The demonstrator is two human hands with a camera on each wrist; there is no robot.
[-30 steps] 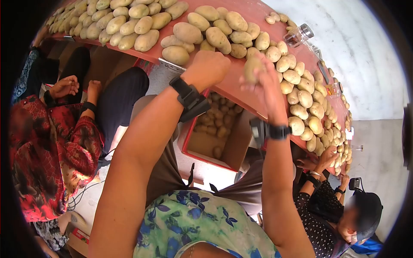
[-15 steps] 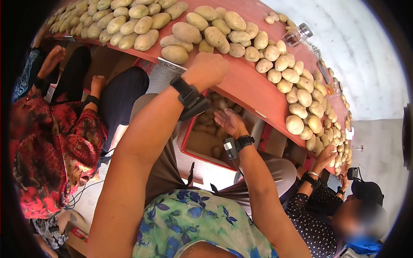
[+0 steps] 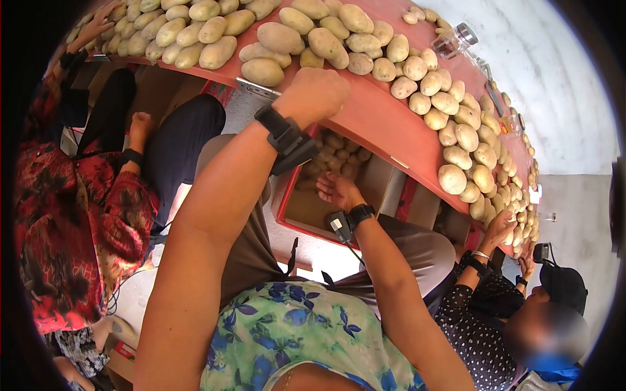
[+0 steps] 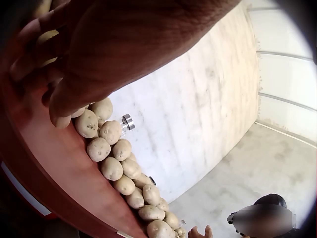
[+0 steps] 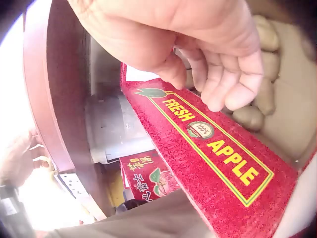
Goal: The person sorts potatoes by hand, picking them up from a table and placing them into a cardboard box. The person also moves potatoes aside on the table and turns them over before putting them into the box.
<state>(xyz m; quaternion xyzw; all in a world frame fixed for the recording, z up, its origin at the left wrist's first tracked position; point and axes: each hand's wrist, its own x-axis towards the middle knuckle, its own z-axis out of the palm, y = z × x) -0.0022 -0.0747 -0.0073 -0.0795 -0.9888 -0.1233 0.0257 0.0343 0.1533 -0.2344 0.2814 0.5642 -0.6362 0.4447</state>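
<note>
Two loosely opened grips with nothing held: left grip (image 3: 317, 96) at twelve o'clock over the table (image 3: 385, 135), right grip (image 3: 338, 189) at centre over the box (image 5: 195, 148), potatoes (image 3: 466, 138) heaped on the table from ten to three o'clock, probably for easy reach.

Bare strip along table (image 3: 385, 140), heaped potatoes (image 3: 467, 137) beyond, open-topped box (image 3: 306, 208) below, table edge over far end

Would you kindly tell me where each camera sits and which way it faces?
Head: on the head, facing forward and down over table and box; left hand and right hand show.
Left wrist: worn there, facing potatoes and a pale wall; left hand shows.
Right wrist: worn there, facing the box's printed side; right hand shows.
Head and right wrist share the box.
</note>
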